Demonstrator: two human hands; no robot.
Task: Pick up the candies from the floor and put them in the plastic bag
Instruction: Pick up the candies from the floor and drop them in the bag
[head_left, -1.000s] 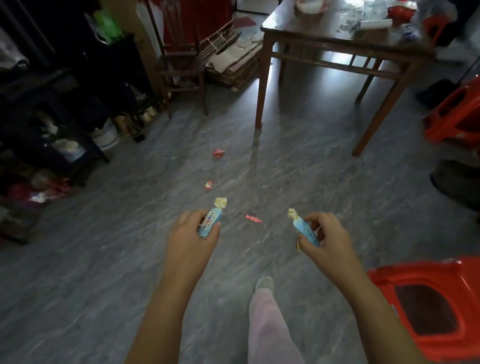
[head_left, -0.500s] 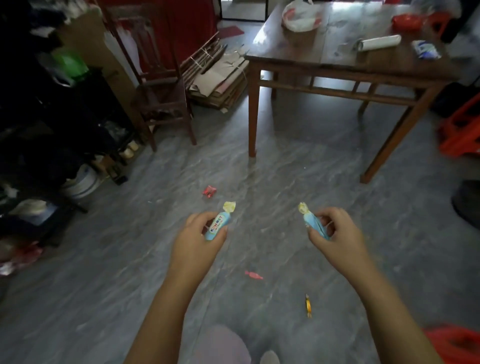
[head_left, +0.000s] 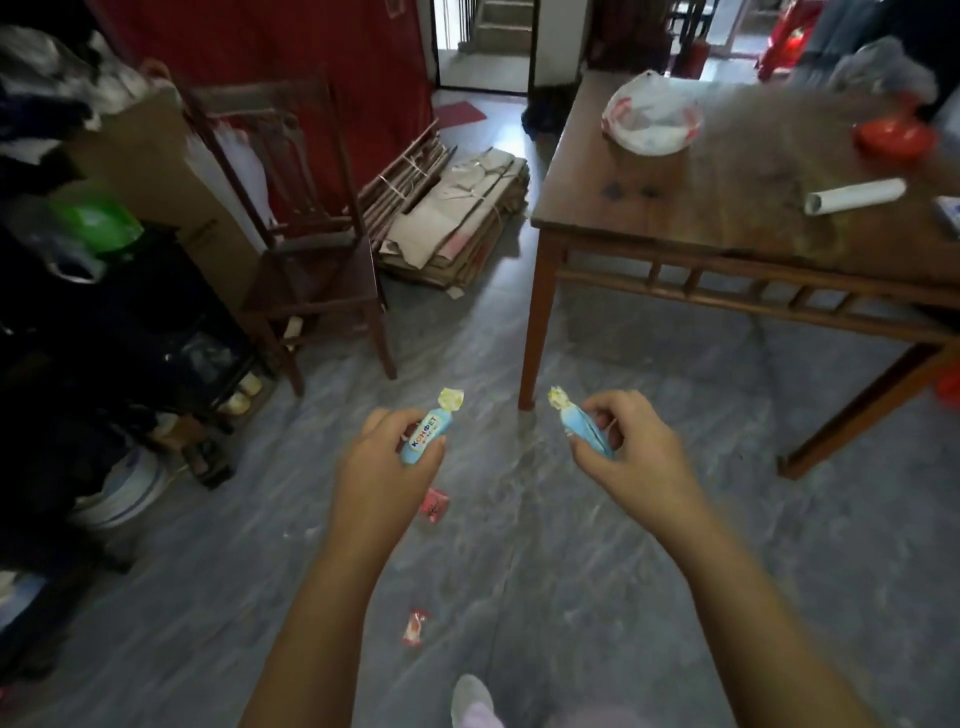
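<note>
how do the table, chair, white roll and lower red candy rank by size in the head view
1. table
2. chair
3. white roll
4. lower red candy, smallest even though it lies nearer the camera

The room is dim. Daylight enters through the doorway (head_left: 483, 47) far beyond my fingers (head_left: 382, 420) and glares off the table (head_left: 675, 208) up to their right, whose far end smears into blur. Left of my fingers the shelves (head_left: 130, 322) sink into near black. The floor (head_left: 571, 545) below has a soft sheen, and straight lines bow at the edges.
</note>
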